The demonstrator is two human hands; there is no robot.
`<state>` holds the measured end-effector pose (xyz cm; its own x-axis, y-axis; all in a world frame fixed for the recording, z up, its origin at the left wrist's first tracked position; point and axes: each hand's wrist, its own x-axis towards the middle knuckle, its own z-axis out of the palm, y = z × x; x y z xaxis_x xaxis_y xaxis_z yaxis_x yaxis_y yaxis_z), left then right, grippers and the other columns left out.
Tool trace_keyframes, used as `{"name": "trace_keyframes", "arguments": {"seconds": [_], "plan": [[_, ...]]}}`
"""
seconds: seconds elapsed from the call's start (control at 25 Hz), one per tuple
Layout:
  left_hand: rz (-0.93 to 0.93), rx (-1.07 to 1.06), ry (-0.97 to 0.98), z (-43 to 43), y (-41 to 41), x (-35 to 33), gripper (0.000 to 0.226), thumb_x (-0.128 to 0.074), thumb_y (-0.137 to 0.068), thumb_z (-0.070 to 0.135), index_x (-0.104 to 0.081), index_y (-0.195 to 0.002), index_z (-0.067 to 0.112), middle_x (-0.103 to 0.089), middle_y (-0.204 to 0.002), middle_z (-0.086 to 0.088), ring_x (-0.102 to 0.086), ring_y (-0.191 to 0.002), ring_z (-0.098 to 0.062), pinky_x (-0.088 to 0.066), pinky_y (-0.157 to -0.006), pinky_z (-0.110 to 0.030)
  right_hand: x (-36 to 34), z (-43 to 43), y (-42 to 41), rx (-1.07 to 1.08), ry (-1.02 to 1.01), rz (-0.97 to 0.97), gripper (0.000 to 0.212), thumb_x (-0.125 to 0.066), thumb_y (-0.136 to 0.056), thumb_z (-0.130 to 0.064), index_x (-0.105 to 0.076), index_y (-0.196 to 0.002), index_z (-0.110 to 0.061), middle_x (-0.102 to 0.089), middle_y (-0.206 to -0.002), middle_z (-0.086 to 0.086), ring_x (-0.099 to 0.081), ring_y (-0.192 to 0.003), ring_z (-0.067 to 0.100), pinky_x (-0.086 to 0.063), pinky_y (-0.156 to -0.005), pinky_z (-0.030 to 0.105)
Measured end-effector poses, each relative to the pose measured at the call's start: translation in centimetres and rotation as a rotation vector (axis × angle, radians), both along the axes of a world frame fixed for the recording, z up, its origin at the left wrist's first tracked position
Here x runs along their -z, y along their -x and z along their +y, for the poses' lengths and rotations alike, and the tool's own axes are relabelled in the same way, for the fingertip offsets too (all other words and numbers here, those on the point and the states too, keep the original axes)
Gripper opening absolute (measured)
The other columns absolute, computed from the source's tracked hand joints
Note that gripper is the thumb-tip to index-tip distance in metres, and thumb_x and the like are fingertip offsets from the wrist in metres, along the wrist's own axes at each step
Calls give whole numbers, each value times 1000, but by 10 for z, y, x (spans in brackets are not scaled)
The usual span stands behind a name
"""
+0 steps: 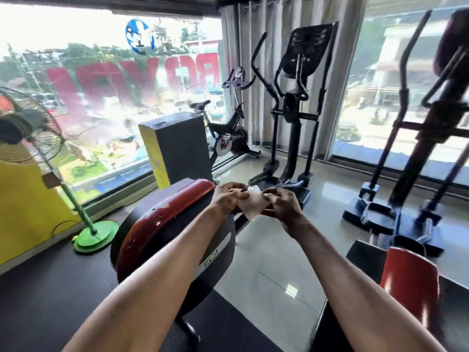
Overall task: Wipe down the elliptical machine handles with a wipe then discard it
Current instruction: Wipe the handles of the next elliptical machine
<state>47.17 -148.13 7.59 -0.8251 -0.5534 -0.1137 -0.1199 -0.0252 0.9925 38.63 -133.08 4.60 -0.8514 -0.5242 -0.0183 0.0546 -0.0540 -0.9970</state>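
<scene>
While both hands pinch it, wipe (253,203) — between left fingers (234,193), right fingers (272,196)

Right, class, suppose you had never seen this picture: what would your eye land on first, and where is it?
In the middle, the left hand and the right hand pinch a white wipe between them. Just under them curves a red machine cover, and behind, by the curtain, stands a black elliptical machine. At the left, a bright green fan stand sits before the big window.
</scene>
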Motion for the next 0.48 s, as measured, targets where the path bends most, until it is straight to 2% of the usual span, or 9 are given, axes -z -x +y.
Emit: {"name": "trace_keyframes", "arguments": {"seconds": [0.12, 0.2, 0.28, 0.36, 0.44, 0.48], "plan": [[3, 105, 2, -34, 47, -5, 29, -71, -87, -6, -68, -116, -1, -69, -88, -11, -65, -72, -19, -56, -52, -26, -6, -30, 37, 95, 41, -85, 16, -54, -97, -6, -66, -87, -10, -63, -79, 8, -62, -81, 29, -58, -84, 56], [7, 156, 0, -55, 79, -6, 27, -70, -88, -5, -69, -114, 3, -69, -86, -9, -64, -72, -20, -57, -54, -28, -11, -45, 56, 138, 67, -96, 7, -63, -95, -12, -68, -92, -9, -69, -83, 9, -67, -80, 27, -62, -77, 47], [4, 221, 19, -77, 116, -4, 23, -70, -88, -4, -70, -110, 4, -70, -87, -11, -65, -73, -23, -57, -63, -33, -13, -61, 78, 197, 80, -64, 11, -73, -90, -14, -69, -98, -7, -72, -90, 13, -70, -80, 25, -61, -67, 37], [4, 325, 46, -95, 153, -1, 15, -71, -88, -3, -72, -98, 8, -70, -85, -11, -65, -74, -23, -56, -70, -34, -13, -73, 101, 267, 50, -17, 11, -75, -88, -9, -67, -96, -8, -71, -91, 13, -68, -83, 28, -62, -71, 45], [3, 417, 109, -106, 187, 0, 14, -73, -88, -2, -72, -92, 11, -69, -79, -6, -66, -64, -13, -57, -61, -26, -12, -78, 125, 333, 16, 17, 9, -73, -89, -7, -67, -93, -12, -70, -91, 12, -66, -85, 30, -57, -85, 58], [3, 444, 128, -110, 203, -1, 14, -74, -88, -2, -72, -96, 9, -69, -79, -6, -66, -61, -9, -57, -58, -24, -12, -78, 136, 363, 10, 15, 9, -72, -90, -6, -66, -92, -13, -70, -91, 12, -65, -84, 30, -55, -88, 59]]}}
